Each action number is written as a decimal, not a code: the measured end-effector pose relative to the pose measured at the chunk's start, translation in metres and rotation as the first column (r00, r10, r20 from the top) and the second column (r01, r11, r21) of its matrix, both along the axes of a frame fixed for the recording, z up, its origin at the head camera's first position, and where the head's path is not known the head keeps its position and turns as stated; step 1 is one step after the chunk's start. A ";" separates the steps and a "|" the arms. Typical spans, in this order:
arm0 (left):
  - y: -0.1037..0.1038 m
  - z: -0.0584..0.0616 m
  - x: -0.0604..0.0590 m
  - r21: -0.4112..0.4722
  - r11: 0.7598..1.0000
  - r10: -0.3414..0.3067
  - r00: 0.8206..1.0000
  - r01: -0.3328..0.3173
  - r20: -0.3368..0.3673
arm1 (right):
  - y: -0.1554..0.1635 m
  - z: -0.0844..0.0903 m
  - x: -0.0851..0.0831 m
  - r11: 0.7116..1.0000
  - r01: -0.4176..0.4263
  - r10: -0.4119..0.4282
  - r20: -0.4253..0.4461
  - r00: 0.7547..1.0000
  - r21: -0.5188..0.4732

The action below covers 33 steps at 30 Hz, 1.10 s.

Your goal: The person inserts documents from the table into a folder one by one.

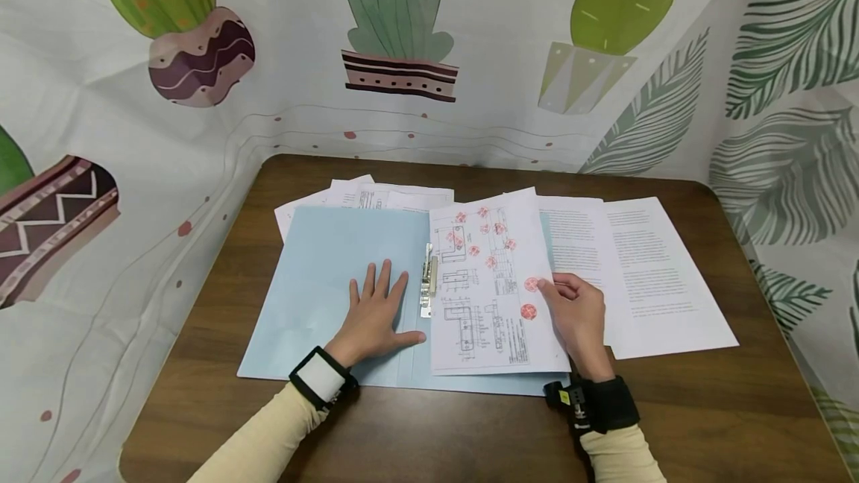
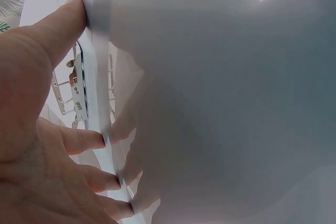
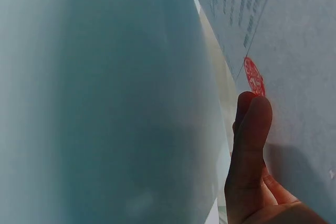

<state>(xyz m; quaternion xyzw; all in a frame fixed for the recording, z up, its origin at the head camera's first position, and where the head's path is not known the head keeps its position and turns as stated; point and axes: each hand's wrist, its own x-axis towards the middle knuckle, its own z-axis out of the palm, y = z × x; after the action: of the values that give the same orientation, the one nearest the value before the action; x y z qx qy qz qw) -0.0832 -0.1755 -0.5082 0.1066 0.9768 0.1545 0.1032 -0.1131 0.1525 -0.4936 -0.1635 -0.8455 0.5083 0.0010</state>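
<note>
A light blue folder (image 1: 302,282) lies spread out on the table, with a metal lever clip (image 1: 426,289) along its middle. My left hand (image 1: 373,319) rests flat on the folder's left cover, fingers spread, thumb reaching toward the spine. Over the right cover lies a sheet of technical drawings (image 1: 479,289) with several red stamps. Its right edge is pinched between the thumb and fingers of my right hand (image 1: 579,319). In the right wrist view the thumb (image 3: 252,129) presses the sheet beside a red stamp (image 3: 254,77), and that edge stands raised over the blue cover.
Printed text pages (image 1: 661,282) lie to the right of the folder, partly under my right hand. More papers (image 1: 409,197) stick out behind the folder at the back left. The brown wooden table (image 1: 450,431) meets a cactus-patterned cloth (image 1: 496,110) at its back.
</note>
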 end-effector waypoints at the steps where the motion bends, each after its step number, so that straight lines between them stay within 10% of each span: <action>1: 0.000 0.000 0.000 0.000 1.000 0.000 1.000 0.000 0.001 | 0.000 -0.001 0.000 1.000 -0.001 0.001 -0.003 1.000 0.004; 33: 0.001 0.000 0.000 0.000 1.000 0.005 1.000 -0.005 0.002 | -0.002 -0.007 0.008 0.988 -0.035 0.038 -0.019 0.999 0.153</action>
<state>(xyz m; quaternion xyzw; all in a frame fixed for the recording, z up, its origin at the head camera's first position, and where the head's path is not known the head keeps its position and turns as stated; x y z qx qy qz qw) -0.0837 -0.1744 -0.5079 0.1041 0.9769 0.1551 0.1037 -0.1048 0.1509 -0.5003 -0.1418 -0.8846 0.4440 0.0135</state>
